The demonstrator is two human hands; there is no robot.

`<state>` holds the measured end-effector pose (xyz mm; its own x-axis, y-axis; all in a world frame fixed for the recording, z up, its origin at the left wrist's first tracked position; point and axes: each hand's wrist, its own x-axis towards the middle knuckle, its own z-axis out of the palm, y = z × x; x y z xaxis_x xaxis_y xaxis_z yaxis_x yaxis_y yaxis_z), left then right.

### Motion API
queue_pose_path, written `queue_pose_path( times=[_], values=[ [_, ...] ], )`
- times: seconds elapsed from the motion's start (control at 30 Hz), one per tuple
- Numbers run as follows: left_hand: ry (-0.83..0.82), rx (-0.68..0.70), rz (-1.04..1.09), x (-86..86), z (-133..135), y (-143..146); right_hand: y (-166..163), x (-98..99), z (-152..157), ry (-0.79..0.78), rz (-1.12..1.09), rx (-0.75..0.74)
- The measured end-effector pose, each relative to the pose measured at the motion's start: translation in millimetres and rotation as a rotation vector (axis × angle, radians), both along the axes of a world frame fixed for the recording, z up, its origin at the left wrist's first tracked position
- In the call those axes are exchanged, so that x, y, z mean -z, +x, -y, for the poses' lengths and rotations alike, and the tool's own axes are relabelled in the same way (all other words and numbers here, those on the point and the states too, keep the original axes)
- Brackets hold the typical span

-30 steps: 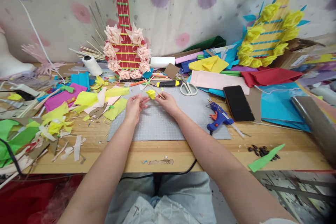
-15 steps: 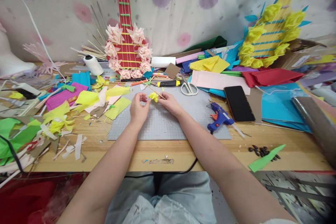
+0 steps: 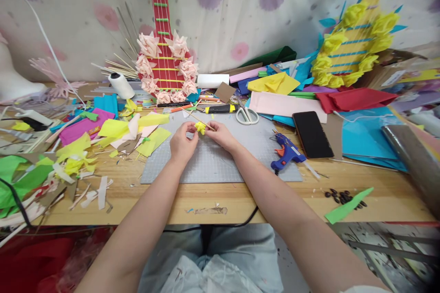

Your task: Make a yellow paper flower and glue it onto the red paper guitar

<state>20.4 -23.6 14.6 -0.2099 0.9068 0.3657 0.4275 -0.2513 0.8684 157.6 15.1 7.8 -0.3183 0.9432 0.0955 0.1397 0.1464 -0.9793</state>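
Above the grey cutting mat [image 3: 220,165], a small yellow paper flower [image 3: 200,128] sits between my two hands. My left hand [image 3: 183,144] has its fingers curled and pinches the flower's left side. My right hand [image 3: 222,135] is closed at the other side, with a thin wooden stick [image 3: 193,115] between its fingertips. The stick slants up and left across the flower. Whether the right fingers also grip the paper cannot be made out.
White-handled scissors [image 3: 247,115] and a yellow-black cutter [image 3: 222,109] lie behind my hands. A blue glue gun [image 3: 287,152] and a phone [image 3: 312,134] are to the right. Paper scraps [image 3: 154,141] crowd the left. A red paper guitar [image 3: 167,66] leans at the back.
My left fingers have closed in slightly on the yellow flower, which has turned a little. The stick stays in my right hand, and the view has shifted slightly.
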Motion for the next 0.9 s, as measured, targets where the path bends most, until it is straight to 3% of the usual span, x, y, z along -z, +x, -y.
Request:
queue_pose_path(
  times=[0.23, 0.47, 0.63, 0.73, 0.9],
  values=[
    [-0.056, -0.058, 0.092, -3.7, 0, 2, -1, -0.5, 1, 0.004, -0.003, -0.034],
    [-0.091, -0.115, 0.118, 8.4, -8, -4, -3, -3.4, 6, 0.034, 0.023, -0.113],
    [-0.228, -0.139, 0.331, 10.9, -12, -4, -4, -0.9, 5, 0.038, 0.038, -0.118],
    [-0.227, -0.137, 0.449, 8.7, -12, -2, -5, 1.5, 3, 0.048, 0.052, -0.112],
    [-0.212, -0.112, 0.473, 6.3, -11, 0, -5, 5.3, 2, 0.083, 0.072, -0.103]
  ],
)
